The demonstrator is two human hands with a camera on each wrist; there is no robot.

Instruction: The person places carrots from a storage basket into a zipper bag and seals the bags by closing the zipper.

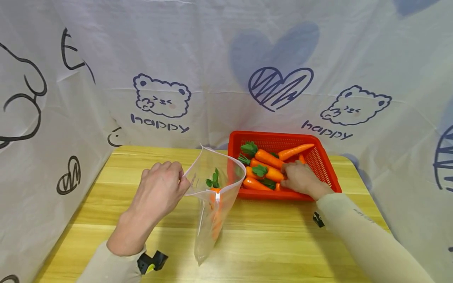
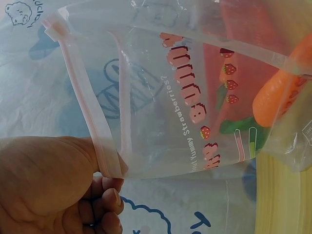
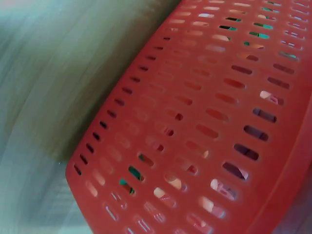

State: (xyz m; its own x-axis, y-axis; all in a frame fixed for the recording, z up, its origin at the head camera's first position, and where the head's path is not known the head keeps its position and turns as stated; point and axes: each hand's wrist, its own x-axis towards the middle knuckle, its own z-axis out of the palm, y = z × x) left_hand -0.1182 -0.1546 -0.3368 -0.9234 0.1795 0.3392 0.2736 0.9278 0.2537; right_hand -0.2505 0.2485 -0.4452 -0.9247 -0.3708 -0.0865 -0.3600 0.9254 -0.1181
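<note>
In the head view my left hand (image 1: 159, 188) pinches the edge of a clear zip bag (image 1: 203, 232) at its left side, and the bag's mouth stands wide. One carrot (image 1: 216, 220) with green leaves on top is upright inside it. The left wrist view shows the thumb and fingers gripping the zip strip (image 2: 92, 117); red lettering is printed on the plastic. My right hand (image 1: 301, 179) reaches into a red basket (image 1: 272, 135) of carrots (image 1: 267, 157). Its fingertips are among them and partly hidden, so whether it grips one is unclear.
The basket's slotted wall (image 3: 195, 126) fills much of the right wrist view. A wooden table (image 1: 269, 243) lies beneath everything. White cloth (image 1: 212, 110) with printed bears and hearts hangs behind and at both sides. Small black devices (image 1: 152, 262) are on both wrists.
</note>
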